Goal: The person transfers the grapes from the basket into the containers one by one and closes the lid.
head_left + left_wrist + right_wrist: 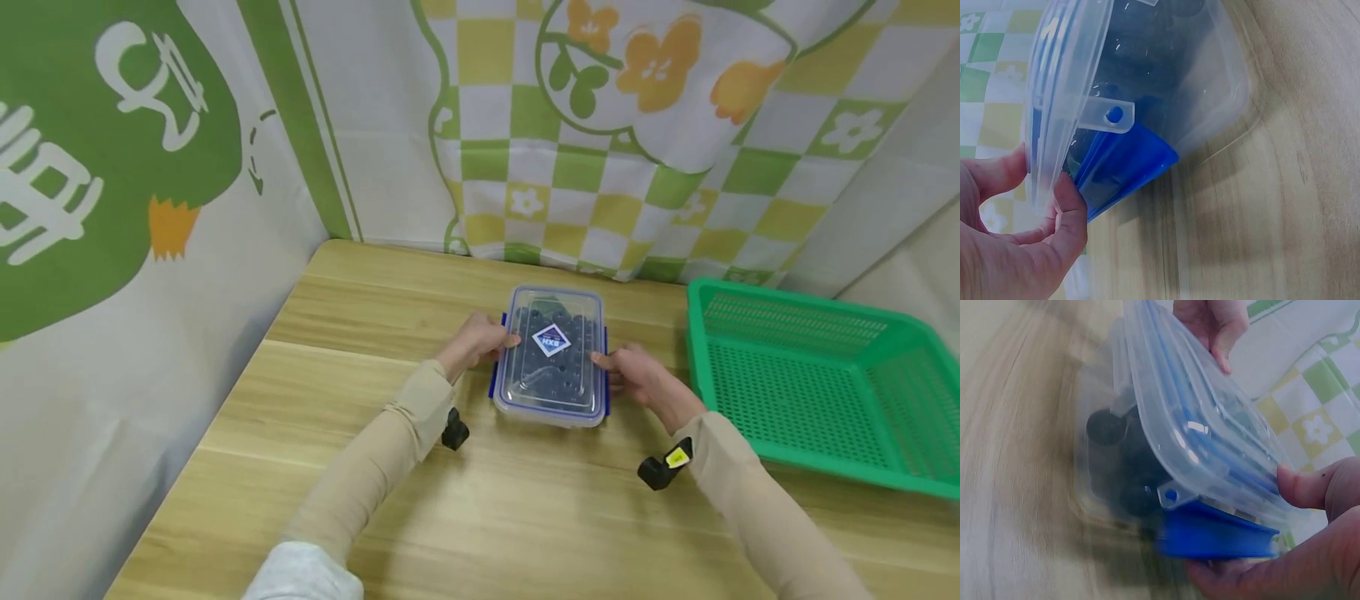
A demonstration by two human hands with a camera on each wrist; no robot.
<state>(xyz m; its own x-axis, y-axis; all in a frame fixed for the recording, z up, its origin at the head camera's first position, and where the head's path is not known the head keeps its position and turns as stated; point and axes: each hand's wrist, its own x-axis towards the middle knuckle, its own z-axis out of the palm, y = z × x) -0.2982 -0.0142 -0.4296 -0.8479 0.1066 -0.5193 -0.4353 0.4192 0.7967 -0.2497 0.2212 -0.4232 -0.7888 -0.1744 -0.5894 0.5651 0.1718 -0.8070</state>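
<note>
A clear plastic food container [551, 387] with a blue-edged lid [558, 302] stands on the wooden table. Dark round pieces [1107, 427] show through its wall. My left hand [482, 337] pinches the lid's left edge, thumb on top and fingers beneath, as the left wrist view shows. Beside those fingers a blue latch [1129, 162] slants outward from the box wall. On the opposite side my right hand [637, 372] grips the lid's edge, its thumb on top and its fingers under another blue latch [1216, 531], which sticks out sideways.
A green plastic basket [798, 300] stands on the table [300, 433] to the right, close to my right forearm. Behind the table hangs a checkered, flowered cloth [540, 167], and another printed cloth [247, 333] covers the left side.
</note>
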